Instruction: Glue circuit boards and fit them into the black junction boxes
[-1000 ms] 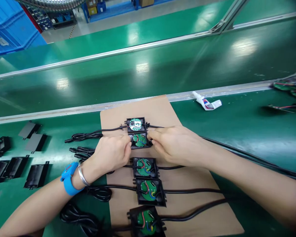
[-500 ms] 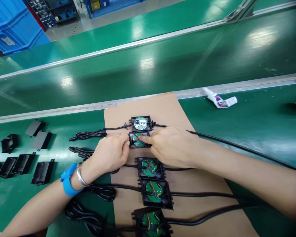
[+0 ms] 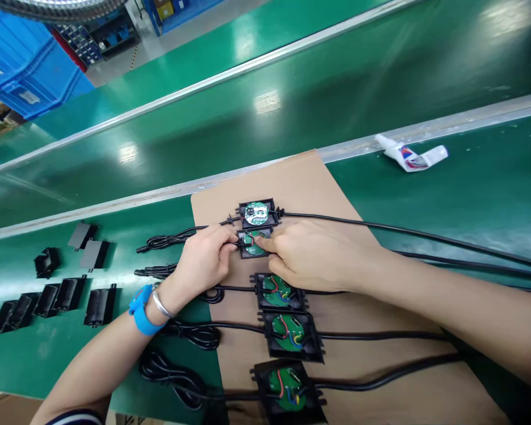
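Several open black housings with round green circuit boards and black cables lie in a column on a brown cardboard sheet (image 3: pixel 301 183). My left hand (image 3: pixel 203 260) pinches the left edge of the second housing (image 3: pixel 253 243). My right hand (image 3: pixel 312 257) rests against that housing's right side, its forefinger pressing on the green board inside. The top housing (image 3: pixel 256 212), with a whitish board, lies just beyond my fingers. Three more housings (image 3: pixel 279 291) (image 3: pixel 293 335) (image 3: pixel 287 388) sit nearer to me. I wear a blue wristband and a metal bangle on my left wrist.
Black plastic covers (image 3: pixel 100 304) lie in rows on the green bench at the left. A squeezed white tube (image 3: pixel 410 156) lies at the back right by the metal rail. A green conveyor belt (image 3: pixel 292 106) runs behind. Coiled black cables (image 3: pixel 172 369) lie left of the cardboard. Blue crates (image 3: pixel 22 77) stand far left.
My right forefinger moved from the housing's right edge onto the green board and stays there. The left hand kept its pinch. The view shifted and tilted.
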Demonstrator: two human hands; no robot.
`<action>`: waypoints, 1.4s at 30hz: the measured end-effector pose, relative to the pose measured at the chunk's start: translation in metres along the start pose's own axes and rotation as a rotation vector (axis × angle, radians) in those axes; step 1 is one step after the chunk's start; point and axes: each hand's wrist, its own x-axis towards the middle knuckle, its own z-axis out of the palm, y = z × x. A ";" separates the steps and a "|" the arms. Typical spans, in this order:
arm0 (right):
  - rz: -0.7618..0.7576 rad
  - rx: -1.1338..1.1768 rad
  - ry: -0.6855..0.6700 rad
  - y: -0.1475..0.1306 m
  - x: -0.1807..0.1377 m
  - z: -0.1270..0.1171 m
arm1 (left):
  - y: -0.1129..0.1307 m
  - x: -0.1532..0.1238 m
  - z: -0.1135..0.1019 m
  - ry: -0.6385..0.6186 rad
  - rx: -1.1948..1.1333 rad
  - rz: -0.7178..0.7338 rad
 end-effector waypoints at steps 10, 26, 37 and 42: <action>0.017 0.019 -0.010 -0.001 0.000 -0.001 | 0.016 -0.014 0.011 0.089 0.581 0.245; 0.007 0.055 0.102 0.000 0.000 0.005 | 0.000 0.001 -0.003 0.069 0.198 0.122; 0.010 0.021 0.048 0.000 0.001 0.003 | 0.005 0.000 -0.002 -0.125 0.512 0.351; 0.020 0.090 0.027 0.005 -0.002 0.001 | 0.009 0.001 -0.012 -0.124 0.370 0.228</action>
